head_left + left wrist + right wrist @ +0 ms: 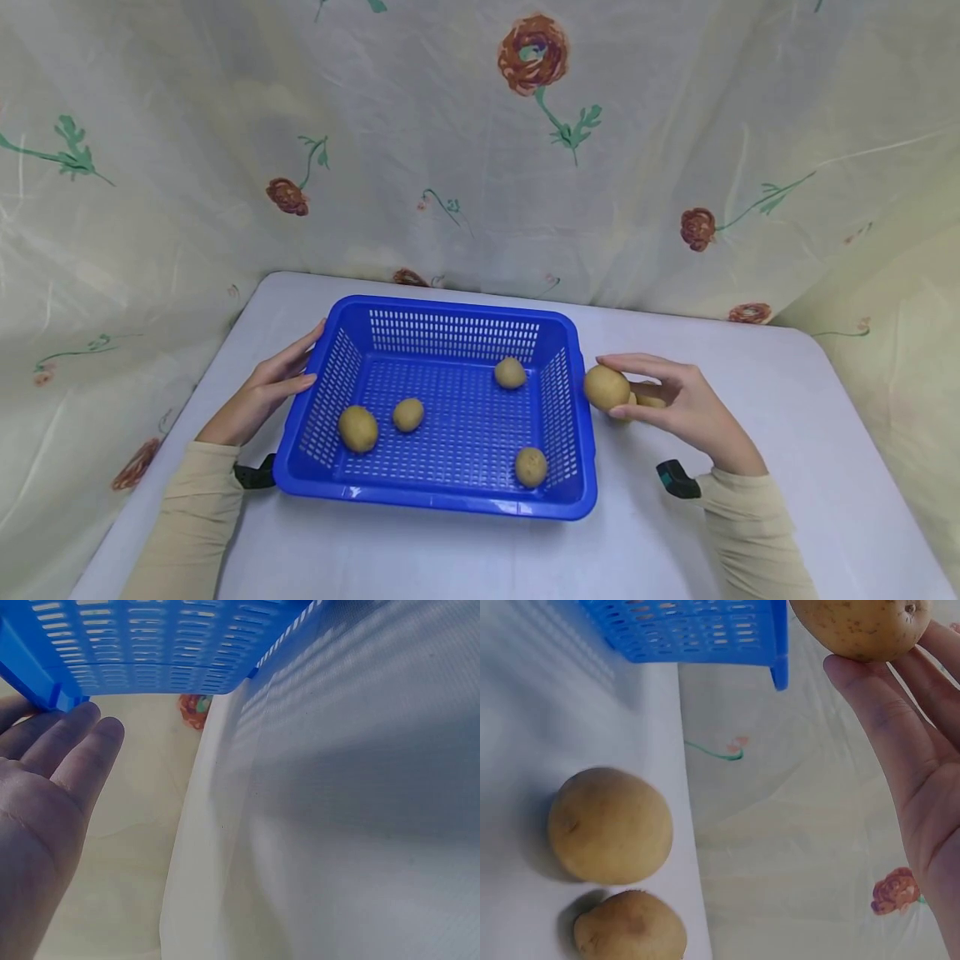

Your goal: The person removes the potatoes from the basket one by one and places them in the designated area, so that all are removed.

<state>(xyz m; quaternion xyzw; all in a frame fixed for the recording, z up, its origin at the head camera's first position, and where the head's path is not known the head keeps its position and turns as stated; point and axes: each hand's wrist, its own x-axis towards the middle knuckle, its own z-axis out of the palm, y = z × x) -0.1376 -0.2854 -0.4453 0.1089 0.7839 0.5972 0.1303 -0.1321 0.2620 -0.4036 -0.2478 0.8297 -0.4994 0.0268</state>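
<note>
held potato (606,387) raised above white bench (412,558), just beside right rim of blue basket (435,501). right grip (693,408) narrowed round it, thumb opposite fingers. left grip (258,396) fairly straight-fingered, touching basket's left rim. four basket potatoes (358,429) lie apart inside; two bench potatoes (609,825) lie below right grip. potato likely firm, modest weight, skin dry-looking, little slip; smooth roundness could roll. best hold: across widest middle, light pinch, underside free. hard drop may bruise. basket probably light, slightly flexible; steady by rim.
</note>
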